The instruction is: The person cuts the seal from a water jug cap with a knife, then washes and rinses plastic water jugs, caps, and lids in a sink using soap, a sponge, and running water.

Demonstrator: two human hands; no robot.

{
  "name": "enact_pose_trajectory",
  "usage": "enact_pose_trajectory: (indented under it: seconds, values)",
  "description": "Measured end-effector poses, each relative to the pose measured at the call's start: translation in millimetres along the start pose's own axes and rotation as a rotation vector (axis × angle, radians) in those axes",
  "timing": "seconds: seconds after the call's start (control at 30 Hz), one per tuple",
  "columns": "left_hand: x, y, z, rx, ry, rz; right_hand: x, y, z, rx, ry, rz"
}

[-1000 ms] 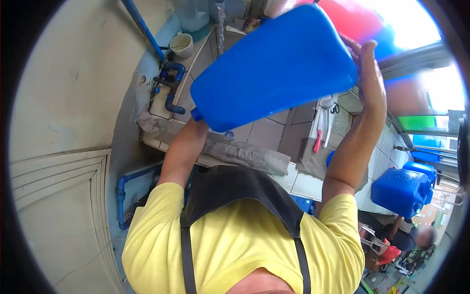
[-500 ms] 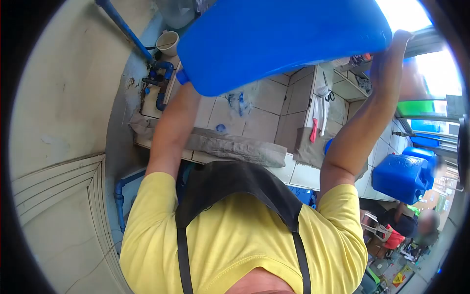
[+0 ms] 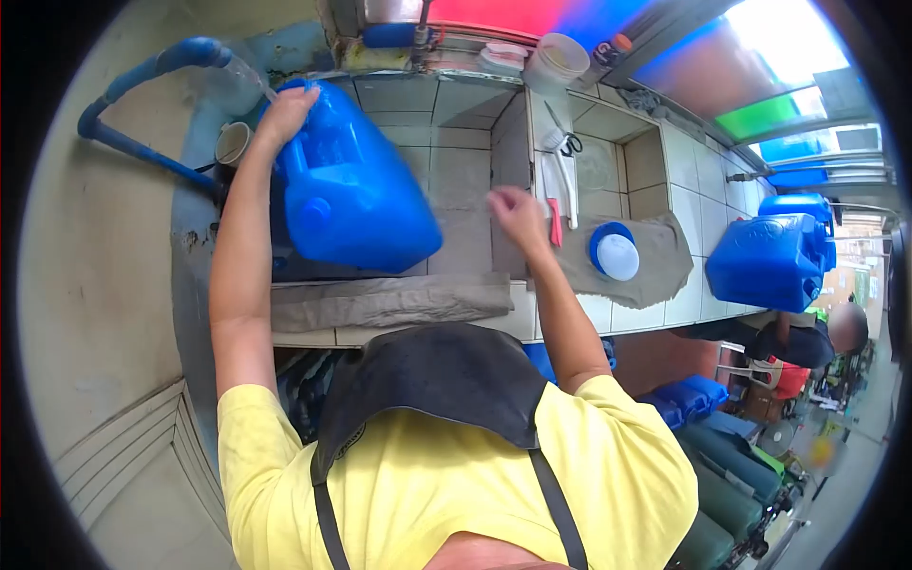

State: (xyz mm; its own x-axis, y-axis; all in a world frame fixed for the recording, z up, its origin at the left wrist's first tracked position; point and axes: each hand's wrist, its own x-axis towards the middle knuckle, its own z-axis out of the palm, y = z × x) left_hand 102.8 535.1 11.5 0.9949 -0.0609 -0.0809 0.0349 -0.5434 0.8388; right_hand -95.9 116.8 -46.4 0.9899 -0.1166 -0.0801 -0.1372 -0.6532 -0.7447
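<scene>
A blue plastic water jug (image 3: 366,204) is tilted over the tiled sink basin (image 3: 461,180), its round cap toward me. My left hand (image 3: 288,116) grips the jug's upper left end by the handle. Beside that hand is the end of a bent blue pipe (image 3: 157,65), with something clear, water or a tube, between it and the jug. My right hand (image 3: 520,217) is off the jug, over the basin's right edge, with fingers curled and nothing visible in them. Close to it lie a white-handled brush (image 3: 560,157) and a red-handled tool (image 3: 555,223).
A folded grey cloth (image 3: 408,302) covers the front ledge. On another cloth (image 3: 655,271) sit a blue and a white round lid (image 3: 619,256). More blue jugs (image 3: 765,261) stand on the right counter. White tubs (image 3: 556,62) line the back ledge. A person (image 3: 807,332) is at far right.
The jug has come down from raised in both hands to low over the basin, at the left. My right hand has let go of it and moved down toward the middle.
</scene>
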Motion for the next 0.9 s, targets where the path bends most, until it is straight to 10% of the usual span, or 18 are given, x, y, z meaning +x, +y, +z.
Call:
enact_pose_trajectory:
  seconds: [0.17,0.47,0.67,0.9]
  values:
    - [-18.6,-0.1,30.6,0.616,-0.026,-0.013,40.3,31.2,-57.4,-0.682,0.605,-0.098]
    - [-119.9,16.2,63.3,0.557,0.607,0.349,55.5,12.1,-78.7,-0.523,0.453,-0.05]
    - [-142.7,-1.8,71.9,-0.183,0.439,-0.336,56.1,-125.5,-16.2,-0.382,0.019,-0.352]
    - [-145.7,-6.5,80.6,-0.243,0.471,-0.427,71.4,-210.2,77.0,-0.482,-0.017,-0.516]
